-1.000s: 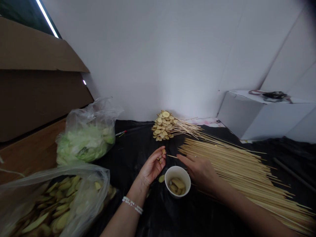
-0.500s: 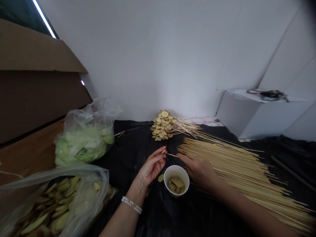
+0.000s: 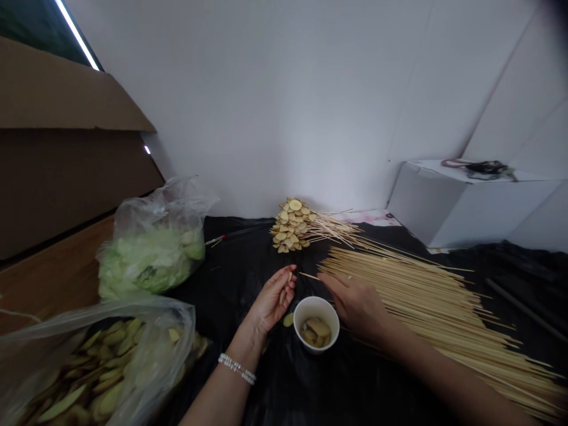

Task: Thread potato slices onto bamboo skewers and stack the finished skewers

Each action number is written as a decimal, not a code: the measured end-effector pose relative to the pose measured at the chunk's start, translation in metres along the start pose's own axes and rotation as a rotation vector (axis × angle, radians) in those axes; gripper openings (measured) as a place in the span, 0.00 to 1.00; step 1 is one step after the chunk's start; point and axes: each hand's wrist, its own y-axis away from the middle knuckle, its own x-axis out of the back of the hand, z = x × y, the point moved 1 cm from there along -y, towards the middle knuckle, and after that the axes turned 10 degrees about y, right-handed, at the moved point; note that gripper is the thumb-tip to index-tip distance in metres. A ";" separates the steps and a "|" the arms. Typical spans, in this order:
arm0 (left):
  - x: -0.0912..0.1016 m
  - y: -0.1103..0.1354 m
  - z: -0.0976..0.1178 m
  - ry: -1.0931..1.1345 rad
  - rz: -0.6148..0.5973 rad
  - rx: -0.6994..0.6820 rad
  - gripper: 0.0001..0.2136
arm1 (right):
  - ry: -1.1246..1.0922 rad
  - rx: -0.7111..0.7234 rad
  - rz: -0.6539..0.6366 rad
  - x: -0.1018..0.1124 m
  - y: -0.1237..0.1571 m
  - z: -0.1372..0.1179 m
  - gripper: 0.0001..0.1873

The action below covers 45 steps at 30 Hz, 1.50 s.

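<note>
My left hand, with a beaded bracelet at the wrist, pinches a pale potato slice between thumb and fingers. Facing it, my right hand grips a thin bamboo skewer, its tip pointing left at the slice with a small gap between. Below and between the hands stands a white paper cup holding several slices. One loose slice lies on the black plastic sheet left of the cup. Behind, a pile of skewered potato slices rests against the wall.
Many bare skewers spread across the right side. At left are an open plastic bag of slices and a bag of pale green vegetable. A white box sits back right, a cardboard box at far left.
My left hand has drawn slightly left and turned its slice, and its fingers have curled in. The skewer tip now stands a little farther from the fingers.
</note>
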 end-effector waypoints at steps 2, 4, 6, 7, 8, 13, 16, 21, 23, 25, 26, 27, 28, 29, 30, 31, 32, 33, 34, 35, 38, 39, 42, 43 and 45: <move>0.002 -0.001 -0.001 0.005 -0.032 -0.022 0.08 | 0.000 -0.007 0.010 0.000 0.000 0.000 0.16; 0.003 -0.002 -0.001 0.019 -0.069 -0.030 0.09 | 0.007 -0.006 0.001 0.001 -0.001 -0.001 0.15; 0.003 -0.002 -0.001 0.025 -0.075 -0.018 0.09 | 0.019 -0.001 -0.016 0.001 -0.001 -0.001 0.15; 0.003 -0.002 -0.001 0.025 -0.065 -0.012 0.09 | 0.026 0.004 -0.026 0.001 -0.001 -0.001 0.15; 0.002 -0.001 0.000 0.026 -0.051 -0.009 0.09 | 0.031 0.006 -0.036 0.002 -0.001 -0.001 0.15; 0.000 0.002 0.003 0.034 -0.016 -0.006 0.12 | 0.048 0.015 -0.044 0.003 0.000 -0.002 0.15; 0.000 0.002 0.002 0.027 -0.015 -0.002 0.12 | 0.061 0.018 -0.033 0.003 0.001 -0.002 0.16; 0.000 -0.001 0.001 0.021 0.005 -0.017 0.06 | 0.070 0.019 -0.046 0.002 0.001 -0.002 0.17; 0.001 -0.001 0.000 0.017 0.018 -0.031 0.05 | 0.071 0.021 -0.053 0.001 0.001 -0.002 0.18; 0.001 -0.001 0.000 0.005 0.022 -0.037 0.05 | 0.072 0.019 -0.054 0.001 0.001 -0.001 0.18; 0.001 -0.001 0.000 -0.001 0.023 -0.037 0.05 | 0.073 0.017 -0.054 0.001 0.001 -0.001 0.18; 0.001 -0.001 0.000 -0.006 0.024 -0.037 0.05 | 0.073 0.017 -0.053 0.000 0.001 -0.001 0.18; 0.001 -0.001 0.000 -0.010 0.026 -0.036 0.06 | 0.073 0.016 -0.051 0.000 0.001 -0.001 0.18; 0.001 -0.001 0.000 -0.013 0.028 -0.036 0.06 | 0.074 0.016 -0.049 0.000 0.001 -0.001 0.18; 0.001 -0.001 0.000 -0.018 0.029 -0.036 0.07 | 0.074 0.016 -0.048 0.000 0.001 -0.001 0.18; 0.000 -0.001 0.000 -0.023 0.029 -0.036 0.07 | 0.073 0.019 -0.048 0.001 0.001 -0.001 0.18; 0.000 -0.001 0.000 -0.029 0.029 -0.036 0.07 | 0.072 0.020 -0.047 0.001 0.001 -0.001 0.17; 0.000 -0.001 0.000 -0.036 0.028 -0.037 0.07 | 0.072 0.022 -0.047 0.001 0.001 -0.001 0.17; 0.000 -0.001 0.000 -0.043 0.026 -0.040 0.08 | 0.072 0.024 -0.047 0.001 0.001 -0.002 0.17; -0.001 0.000 -0.001 -0.049 0.026 -0.042 0.08 | 0.073 0.025 -0.047 0.001 0.001 -0.002 0.16; -0.001 0.000 -0.001 -0.061 0.029 -0.048 0.08 | 0.085 0.023 -0.045 0.001 0.001 -0.003 0.16; -0.001 0.000 -0.001 -0.064 0.030 -0.049 0.08 | 0.088 0.025 -0.047 0.001 0.001 -0.003 0.17; -0.001 -0.001 -0.002 -0.071 0.033 -0.055 0.08 | 0.095 0.021 -0.055 0.002 0.001 -0.003 0.16; -0.001 -0.001 -0.002 -0.071 0.034 -0.058 0.08 | 0.096 0.017 -0.058 0.002 0.001 -0.003 0.16; -0.001 -0.001 -0.002 -0.069 0.037 -0.065 0.08 | 0.094 0.014 -0.062 0.002 0.001 -0.004 0.16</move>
